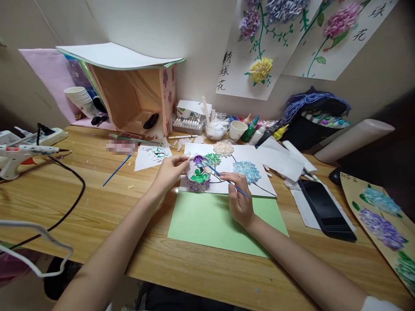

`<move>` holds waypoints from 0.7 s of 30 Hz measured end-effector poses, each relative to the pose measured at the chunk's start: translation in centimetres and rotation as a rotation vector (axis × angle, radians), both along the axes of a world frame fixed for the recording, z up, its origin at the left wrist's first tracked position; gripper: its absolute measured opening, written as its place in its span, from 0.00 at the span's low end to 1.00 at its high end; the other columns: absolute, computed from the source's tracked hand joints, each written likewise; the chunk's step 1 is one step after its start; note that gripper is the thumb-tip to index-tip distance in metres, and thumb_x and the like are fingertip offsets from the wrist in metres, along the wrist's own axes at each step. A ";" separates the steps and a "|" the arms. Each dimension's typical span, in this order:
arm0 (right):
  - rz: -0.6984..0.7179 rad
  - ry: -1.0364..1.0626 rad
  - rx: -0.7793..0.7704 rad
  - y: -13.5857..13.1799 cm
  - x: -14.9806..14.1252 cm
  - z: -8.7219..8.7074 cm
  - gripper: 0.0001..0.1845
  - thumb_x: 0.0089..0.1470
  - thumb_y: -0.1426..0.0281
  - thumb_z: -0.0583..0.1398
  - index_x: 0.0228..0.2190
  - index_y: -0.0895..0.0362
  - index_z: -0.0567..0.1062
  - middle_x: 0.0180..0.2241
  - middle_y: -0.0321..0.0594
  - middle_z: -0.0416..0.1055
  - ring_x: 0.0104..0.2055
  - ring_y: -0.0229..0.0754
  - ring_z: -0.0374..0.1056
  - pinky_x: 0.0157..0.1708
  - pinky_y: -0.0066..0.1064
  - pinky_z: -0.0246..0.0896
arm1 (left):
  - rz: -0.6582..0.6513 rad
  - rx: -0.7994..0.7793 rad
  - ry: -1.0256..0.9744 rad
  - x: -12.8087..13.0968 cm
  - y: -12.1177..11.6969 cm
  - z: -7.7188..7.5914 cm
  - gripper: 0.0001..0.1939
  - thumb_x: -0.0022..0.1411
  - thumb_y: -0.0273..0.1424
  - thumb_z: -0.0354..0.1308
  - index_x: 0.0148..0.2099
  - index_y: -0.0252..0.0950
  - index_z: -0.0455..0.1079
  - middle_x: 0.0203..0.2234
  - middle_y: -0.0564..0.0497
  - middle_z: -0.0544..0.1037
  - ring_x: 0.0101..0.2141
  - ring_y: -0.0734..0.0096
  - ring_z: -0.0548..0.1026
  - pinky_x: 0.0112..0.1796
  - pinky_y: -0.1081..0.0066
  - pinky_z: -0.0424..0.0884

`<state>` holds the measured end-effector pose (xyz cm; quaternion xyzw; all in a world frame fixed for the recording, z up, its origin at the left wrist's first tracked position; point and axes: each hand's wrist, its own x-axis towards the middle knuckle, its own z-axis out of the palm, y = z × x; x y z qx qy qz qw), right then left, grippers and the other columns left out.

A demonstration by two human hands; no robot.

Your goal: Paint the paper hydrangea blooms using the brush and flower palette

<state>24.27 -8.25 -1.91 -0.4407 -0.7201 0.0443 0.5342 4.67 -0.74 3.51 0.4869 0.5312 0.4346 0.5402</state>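
My left hand [170, 172] is closed on the edge of a small white paint palette [200, 177] with purple and green paint in it. In my right hand [240, 199] is a thin blue paintbrush [240, 190], its tip over the palette. Under both lies a white sheet [249, 152] with textured paper flowers and dark drawn stems. A blue flower [247, 172] is just above my right hand, and a cream flower [223, 148] is at the top. The palette partly covers a purple flower [197, 186]. Green paper [223, 224] lies beneath the sheet.
A hot glue gun [19, 157] with a black cord lies at left, near another blue brush [116, 170]. An open box [129, 93], a paper cup [237, 130] and paint bottles [251, 129] line the wall. A phone [324, 207] lies at right.
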 end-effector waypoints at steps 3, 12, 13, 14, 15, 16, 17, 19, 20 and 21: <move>0.008 -0.006 0.000 0.0 0.0 0.0 0.14 0.61 0.73 0.47 0.43 0.50 0.69 0.41 0.40 0.73 0.47 0.45 0.66 0.46 0.42 0.61 | -0.014 0.004 -0.008 0.0 0.0 0.0 0.11 0.45 0.32 0.64 0.33 0.33 0.76 0.28 0.50 0.79 0.30 0.71 0.74 0.30 0.73 0.73; 0.046 -0.011 -0.036 0.0 0.1 -0.1 0.14 0.61 0.73 0.47 0.43 0.50 0.70 0.42 0.39 0.74 0.47 0.45 0.66 0.46 0.42 0.61 | -0.034 0.019 0.008 -0.1 0.1 -0.2 0.13 0.43 0.35 0.66 0.32 0.34 0.76 0.29 0.50 0.79 0.31 0.69 0.75 0.31 0.71 0.74; 0.052 -0.009 -0.039 0.0 0.1 -0.1 0.14 0.61 0.73 0.47 0.43 0.50 0.70 0.42 0.39 0.74 0.47 0.45 0.66 0.47 0.42 0.61 | -0.034 0.020 0.008 -0.1 0.1 -0.2 0.13 0.43 0.35 0.66 0.32 0.34 0.76 0.28 0.50 0.79 0.31 0.69 0.75 0.31 0.71 0.74; 0.056 -0.007 -0.041 0.0 0.1 -0.1 0.14 0.61 0.73 0.47 0.42 0.50 0.70 0.42 0.39 0.74 0.47 0.45 0.66 0.47 0.42 0.61 | -0.034 0.020 0.007 -0.1 0.1 -0.2 0.13 0.43 0.35 0.66 0.32 0.34 0.76 0.28 0.50 0.79 0.31 0.70 0.75 0.31 0.72 0.74; 0.058 -0.005 -0.043 0.0 0.1 -0.1 0.14 0.61 0.73 0.47 0.42 0.50 0.70 0.42 0.39 0.74 0.47 0.45 0.66 0.47 0.42 0.61 | -0.034 0.020 0.007 -0.1 0.1 -0.2 0.13 0.43 0.35 0.66 0.32 0.33 0.76 0.28 0.50 0.79 0.31 0.70 0.75 0.31 0.72 0.74; 0.058 -0.005 -0.043 0.0 0.1 -0.1 0.14 0.61 0.72 0.47 0.42 0.50 0.70 0.42 0.39 0.74 0.47 0.45 0.66 0.47 0.42 0.61 | -0.032 0.021 0.007 -0.1 0.0 -0.2 0.12 0.43 0.35 0.66 0.32 0.33 0.76 0.29 0.49 0.79 0.31 0.70 0.75 0.31 0.73 0.74; 0.056 -0.005 -0.042 0.0 0.1 -0.1 0.14 0.61 0.72 0.47 0.42 0.50 0.70 0.41 0.39 0.74 0.47 0.45 0.66 0.46 0.42 0.61 | -0.031 0.021 0.008 -0.1 0.0 -0.2 0.12 0.44 0.34 0.65 0.32 0.33 0.77 0.29 0.49 0.80 0.32 0.69 0.75 0.30 0.73 0.74; 0.044 -0.001 -0.030 -0.1 0.1 -0.1 0.15 0.61 0.72 0.47 0.42 0.50 0.70 0.41 0.39 0.74 0.46 0.46 0.67 0.46 0.42 0.62 | -0.028 0.021 0.013 -0.1 0.0 -0.1 0.12 0.44 0.35 0.66 0.32 0.33 0.77 0.29 0.49 0.80 0.32 0.69 0.75 0.30 0.73 0.74; 0.036 0.004 -0.019 -0.1 0.1 -0.1 0.15 0.61 0.72 0.47 0.42 0.50 0.70 0.41 0.40 0.74 0.46 0.46 0.67 0.45 0.42 0.62 | -0.027 0.021 0.017 -0.1 0.1 -0.1 0.13 0.43 0.35 0.66 0.32 0.34 0.77 0.29 0.49 0.80 0.32 0.68 0.75 0.31 0.72 0.74; 0.030 0.008 -0.007 -0.1 0.1 -0.1 0.15 0.61 0.72 0.47 0.42 0.51 0.70 0.41 0.40 0.74 0.46 0.46 0.67 0.45 0.42 0.62 | -0.028 0.022 0.019 -0.1 0.1 -0.1 0.13 0.43 0.35 0.66 0.32 0.34 0.77 0.29 0.49 0.80 0.32 0.68 0.75 0.31 0.72 0.74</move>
